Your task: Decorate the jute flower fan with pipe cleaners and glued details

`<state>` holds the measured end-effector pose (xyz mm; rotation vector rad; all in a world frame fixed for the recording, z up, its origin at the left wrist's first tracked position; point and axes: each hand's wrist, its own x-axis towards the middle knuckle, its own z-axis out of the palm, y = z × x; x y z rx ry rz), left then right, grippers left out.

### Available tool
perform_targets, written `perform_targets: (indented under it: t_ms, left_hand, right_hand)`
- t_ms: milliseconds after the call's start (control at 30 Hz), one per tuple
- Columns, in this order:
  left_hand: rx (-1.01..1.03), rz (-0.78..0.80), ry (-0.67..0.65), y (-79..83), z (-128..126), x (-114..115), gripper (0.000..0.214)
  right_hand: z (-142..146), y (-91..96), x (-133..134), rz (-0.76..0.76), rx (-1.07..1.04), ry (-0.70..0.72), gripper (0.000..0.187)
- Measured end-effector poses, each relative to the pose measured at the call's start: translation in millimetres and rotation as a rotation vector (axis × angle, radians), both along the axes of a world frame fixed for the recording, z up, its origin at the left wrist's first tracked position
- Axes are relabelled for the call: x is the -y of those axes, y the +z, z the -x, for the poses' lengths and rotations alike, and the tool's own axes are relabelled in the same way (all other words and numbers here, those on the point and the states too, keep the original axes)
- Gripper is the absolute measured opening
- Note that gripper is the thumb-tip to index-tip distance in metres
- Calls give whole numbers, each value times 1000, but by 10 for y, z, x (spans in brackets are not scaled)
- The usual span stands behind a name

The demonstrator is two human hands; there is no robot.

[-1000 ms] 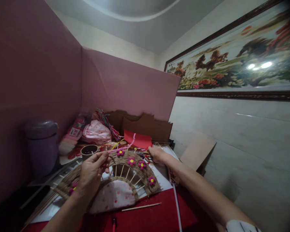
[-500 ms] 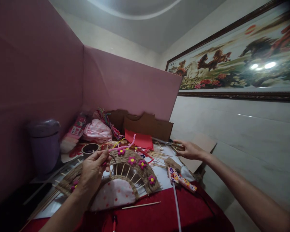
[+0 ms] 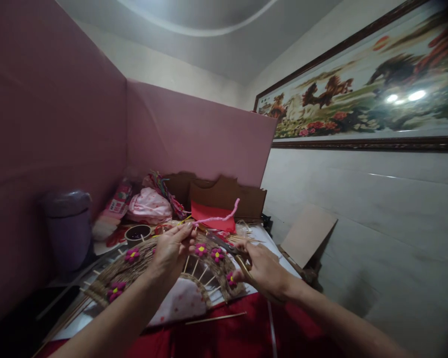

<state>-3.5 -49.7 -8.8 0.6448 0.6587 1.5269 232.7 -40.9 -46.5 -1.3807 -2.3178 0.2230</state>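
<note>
Between the fingertips of my left hand (image 3: 175, 246) is a pink pipe cleaner (image 3: 220, 219), its free end curling up to the right. My right hand (image 3: 265, 268) is closed around the handles of a pair of scissors (image 3: 242, 259). Their blades point left toward the pipe cleaner near my left fingers; whether they touch it I cannot tell. Under both hands lies a fan-shaped piece wrapped in brown twine (image 3: 145, 253), with thin sticks as ribs and several magenta flowers (image 3: 201, 249) with yellow centres. A white spotted cloth (image 3: 182, 301) fills its inner half circle.
A dark-filled cup (image 3: 138, 232) and a lilac lidded container (image 3: 67, 233) stand at left. Behind are bundled spotted fabric (image 3: 149, 205), red paper (image 3: 211, 216) and torn cardboard (image 3: 246, 199). A thin stick (image 3: 216, 318) lies on the red cloth (image 3: 302, 328) in front.
My right hand has picked up the scissors from the right side and brought them left, close to my left hand. My left hand has shifted slightly right with the pipe cleaner.
</note>
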Motion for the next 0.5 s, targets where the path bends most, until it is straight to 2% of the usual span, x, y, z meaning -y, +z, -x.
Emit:
perform_targets:
  t_ms: [133, 267, 500]
  left_hand:
    - [-81, -33, 16, 34, -139, 19, 9]
    - [-134, -43, 33, -5, -219, -23, 8]
    - [-43, -37, 15, -80, -342, -187, 9]
  right_hand:
    - [155, -74, -63, 14, -104, 13, 46]
    - [260, -52, -31, -10, -135, -14, 43]
    - [309, 18, -106, -93, -134, -114, 43]
